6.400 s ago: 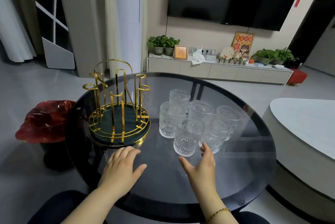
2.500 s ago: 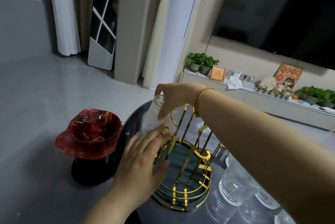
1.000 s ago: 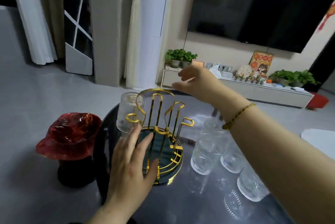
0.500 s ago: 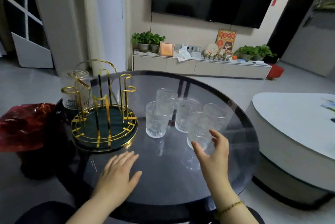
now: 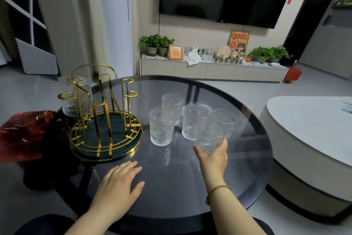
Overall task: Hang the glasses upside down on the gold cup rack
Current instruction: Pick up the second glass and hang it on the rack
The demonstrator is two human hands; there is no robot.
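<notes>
In the head view, the right hand (image 5: 213,155) cups the nearest glass (image 5: 210,135) from below and behind, thumb on its left side and fingers on its right, so the grip is closed around the lower wall of that glass; whether the base has left the counter (image 5: 181,187) I cannot tell. The left hand (image 5: 118,187) lies flat and open on the counter in front of the gold cup rack (image 5: 103,118), holding nothing. The held glass stands mouth up with its long axis upright, and it sits just in front of three more upright glasses (image 5: 190,118), close enough that they look to be touching. One glass (image 5: 73,97) already hangs mouth down on a far left prong of the rack. To do this step well, I judge the hand should lift the glass straight up clear of its neighbours before turning it, since the ribbed walls could knock together. It should then roll the wrist so the mouth faces down and lower it over a free prong. The left hand is well placed to steady the rack's base.
</notes>
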